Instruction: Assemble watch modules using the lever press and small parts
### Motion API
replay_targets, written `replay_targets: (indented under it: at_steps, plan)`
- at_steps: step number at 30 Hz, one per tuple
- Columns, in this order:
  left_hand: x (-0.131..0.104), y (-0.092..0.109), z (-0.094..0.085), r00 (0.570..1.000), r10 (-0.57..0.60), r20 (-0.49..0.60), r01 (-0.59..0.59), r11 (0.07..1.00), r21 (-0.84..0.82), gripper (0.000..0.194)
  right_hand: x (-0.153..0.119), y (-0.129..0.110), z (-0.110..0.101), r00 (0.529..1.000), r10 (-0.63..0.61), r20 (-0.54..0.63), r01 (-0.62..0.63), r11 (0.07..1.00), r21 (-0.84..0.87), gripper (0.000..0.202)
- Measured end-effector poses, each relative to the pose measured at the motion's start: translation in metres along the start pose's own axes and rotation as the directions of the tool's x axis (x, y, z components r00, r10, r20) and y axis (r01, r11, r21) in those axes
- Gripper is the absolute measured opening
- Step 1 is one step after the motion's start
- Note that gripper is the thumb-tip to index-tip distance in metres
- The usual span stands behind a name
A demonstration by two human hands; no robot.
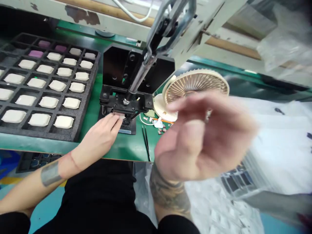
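My left hand [102,135] reaches under the head of a black hand press [126,102]. Its fingers are pressed together at a small pale pinkish flat piece [120,115], partly hidden by the fingertips and the press. Raised close to the camera is my right hand [202,139], blurred, with thumb and fingers curved and apart. A tiny shiny spot shows by its fingers, too smeared to identify. Above both hands rises the press's metal lever linkage [143,73].
To the left lies a dark foam tray [84,113] of cream-coloured cases [63,122]. Black tweezers [146,144] lie on the green bench [129,148] near several small brownish pieces [162,130]. A cream fan [195,81] stands behind my right hand. White sheeting [280,146] covers the right side.
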State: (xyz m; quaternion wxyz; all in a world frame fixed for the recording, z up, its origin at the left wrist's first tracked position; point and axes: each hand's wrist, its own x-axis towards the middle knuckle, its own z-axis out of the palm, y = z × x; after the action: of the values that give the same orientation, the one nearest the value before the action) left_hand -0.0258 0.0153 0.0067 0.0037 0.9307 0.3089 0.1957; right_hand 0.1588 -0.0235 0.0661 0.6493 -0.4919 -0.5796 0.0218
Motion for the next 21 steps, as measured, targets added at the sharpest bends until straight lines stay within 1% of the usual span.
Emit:
replay_targets:
  at_steps: [1,2,3,4,6,8,10,12,13,14,15,16,17,18,19,20,21]
  plan:
    - [0.013,-0.001,0.007,0.997,-0.050,0.051,0.047,0.997,0.057,0.049,-0.016,-0.003,-0.001,0.994,-0.009,-0.106,0.009,1.000,-0.003,0.031]
    - [0.024,-0.003,0.013,0.992,-0.094,0.083,0.085,0.990,0.109,0.044,-0.032,-0.002,-0.002,0.991,0.006,-0.133,-0.008,1.000,-0.008,0.028]
    - [0.033,-0.005,0.018,0.988,-0.123,0.095,0.108,0.983,0.150,0.038,-0.048,0.002,-0.002,0.995,0.043,-0.086,-0.044,0.999,-0.014,0.028]
    - [0.039,-0.005,0.022,0.988,-0.131,0.086,0.113,0.977,0.181,0.033,-0.064,0.008,-0.001,0.996,0.089,-0.012,-0.089,0.996,-0.017,0.028]
    - [0.043,-0.001,0.026,0.992,-0.126,0.032,0.115,0.967,0.227,0.029,-0.092,0.023,-0.001,0.983,0.155,0.096,-0.155,0.988,-0.006,0.026]
    - [0.035,0.007,0.024,0.993,-0.105,-0.049,0.114,0.962,0.247,0.029,-0.110,0.035,-0.002,0.975,0.181,0.126,-0.186,0.982,0.025,0.023]
    - [0.018,0.017,0.015,0.987,-0.029,-0.160,0.067,0.970,0.232,0.031,-0.119,0.042,-0.004,0.972,0.191,0.136,-0.197,0.980,0.035,0.023]
    - [-0.004,0.022,-0.001,0.957,0.070,-0.281,-0.021,0.984,0.175,0.033,-0.121,0.046,-0.006,0.971,0.178,0.157,-0.184,0.982,0.029,0.022]
    - [-0.015,0.020,-0.011,0.941,0.094,-0.325,-0.050,0.989,0.140,0.034,-0.120,0.047,-0.005,0.974,0.157,0.165,-0.166,0.985,0.038,0.022]
    - [-0.026,0.014,-0.022,0.933,0.081,-0.351,-0.045,0.993,0.111,0.034,-0.119,0.046,-0.003,0.976,0.138,0.170,-0.148,0.988,0.052,0.022]
    - [-0.035,0.002,-0.034,0.928,0.040,-0.370,-0.007,0.996,0.090,0.035,-0.118,0.044,0.000,0.978,0.117,0.173,-0.131,0.989,0.074,0.021]
    - [-0.044,-0.015,-0.047,0.925,-0.026,-0.380,0.064,0.994,0.088,0.037,-0.118,0.042,0.005,0.980,0.092,0.176,-0.112,0.988,0.106,0.021]
    - [-0.051,-0.039,-0.060,0.910,-0.113,-0.400,0.168,0.980,0.105,0.040,-0.118,0.039,0.010,0.979,0.075,0.188,-0.100,0.987,0.128,0.020]
    - [-0.057,-0.068,-0.074,0.884,-0.197,-0.425,0.271,0.955,0.121,0.041,-0.120,0.036,0.016,0.976,0.061,0.207,-0.092,0.986,0.140,0.020]
    - [-0.062,-0.102,-0.088,0.860,-0.304,-0.411,0.388,0.912,0.137,0.036,-0.122,0.034,0.022,0.972,0.053,0.230,-0.088,0.986,0.142,0.019]
    - [-0.064,-0.139,-0.101,0.836,-0.402,-0.373,0.485,0.860,0.160,0.034,-0.124,0.034,0.026,0.968,0.048,0.247,-0.083,0.988,0.133,0.019]
    - [-0.065,-0.178,-0.112,0.818,-0.469,-0.334,0.545,0.818,0.184,0.037,-0.127,0.034,0.030,0.963,0.046,0.265,-0.078,0.991,0.112,0.018]
